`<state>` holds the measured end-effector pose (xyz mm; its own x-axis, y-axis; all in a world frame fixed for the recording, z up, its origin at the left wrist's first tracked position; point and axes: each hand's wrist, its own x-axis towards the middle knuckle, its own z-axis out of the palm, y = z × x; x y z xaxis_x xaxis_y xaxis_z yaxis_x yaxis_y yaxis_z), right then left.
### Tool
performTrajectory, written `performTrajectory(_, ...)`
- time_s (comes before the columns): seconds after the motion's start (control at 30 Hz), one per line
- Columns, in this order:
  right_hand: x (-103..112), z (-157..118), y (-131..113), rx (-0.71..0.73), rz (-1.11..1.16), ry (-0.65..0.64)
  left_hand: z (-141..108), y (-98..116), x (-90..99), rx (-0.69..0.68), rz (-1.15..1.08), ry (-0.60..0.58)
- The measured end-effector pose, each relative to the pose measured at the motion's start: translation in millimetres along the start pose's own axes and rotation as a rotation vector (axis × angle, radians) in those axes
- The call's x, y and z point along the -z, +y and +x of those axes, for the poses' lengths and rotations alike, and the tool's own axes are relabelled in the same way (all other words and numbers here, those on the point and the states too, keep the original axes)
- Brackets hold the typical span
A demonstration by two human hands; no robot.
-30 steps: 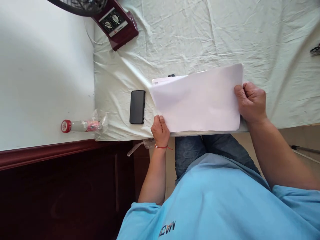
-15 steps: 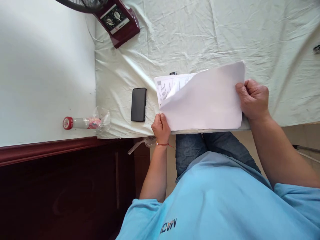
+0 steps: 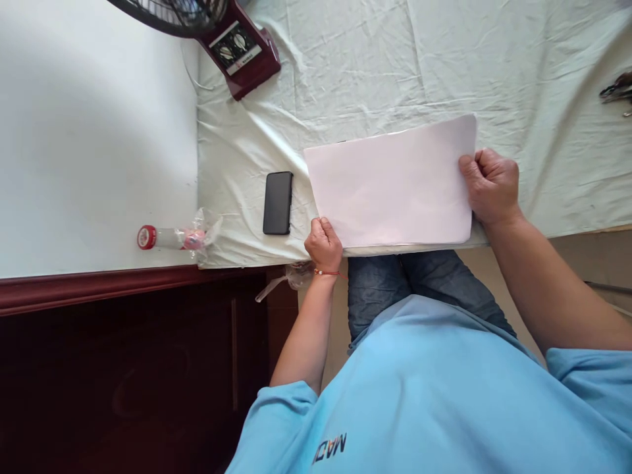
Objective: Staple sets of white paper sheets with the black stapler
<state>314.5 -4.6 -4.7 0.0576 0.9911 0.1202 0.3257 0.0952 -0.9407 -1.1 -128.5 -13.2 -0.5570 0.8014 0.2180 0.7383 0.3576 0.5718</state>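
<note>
Both my hands hold sheets of paper (image 3: 392,184) over the near edge of the cloth-covered table, with a blank white side facing up. My left hand (image 3: 324,243) pinches the lower left corner, thumb on top. At the right edge, my right hand (image 3: 494,184) is closed on the sheets, its thumb on the upper face and the other fingers curled. Whatever lies beneath the top sheet is hidden now.
Left of the paper lies a black smartphone (image 3: 278,203). A red-capped bottle in clear plastic (image 3: 170,238) rests farther left. A dark red fan (image 3: 251,59) stands at the back left. Some keys or a similar small bundle (image 3: 619,89) lie at the far right on the pale tablecloth (image 3: 360,79).
The top sheet's lifted left corner has come down flat, covering the printed page seen under it before. Both hands keep their grip. The view has shifted slightly.
</note>
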Motion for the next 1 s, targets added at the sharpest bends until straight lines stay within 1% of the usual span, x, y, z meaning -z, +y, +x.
performTrajectory(0.2, 0.4, 0.9, -2.1, 0.029, -0.071, -0.001, -0.7, 2.0, -4.8, 0.020, 0.028, 0.002)
performTrajectory(0.47, -1.4, 5.1, 4.1, 0.042, -0.096, 0.012, -2.3, 2.1, -7.8, 0.024, 0.073, 0.011)
performTrajectory(0.67, -2.4, 6.7, 2.9, 0.062, -0.114, 0.014, -1.3, 5.1, -8.4, 0.045, 0.110, 0.006)
performTrajectory(0.83, -2.7, 8.0, 0.3, 0.031, -0.126, 0.014, -0.9, 7.1, -8.4, 0.035, 0.110, -0.003)
performTrajectory(1.0, -3.5, 9.0, -0.4, 0.017, -0.133, 0.014, -0.9, 10.0, -7.3, 0.060, 0.147, -0.016)
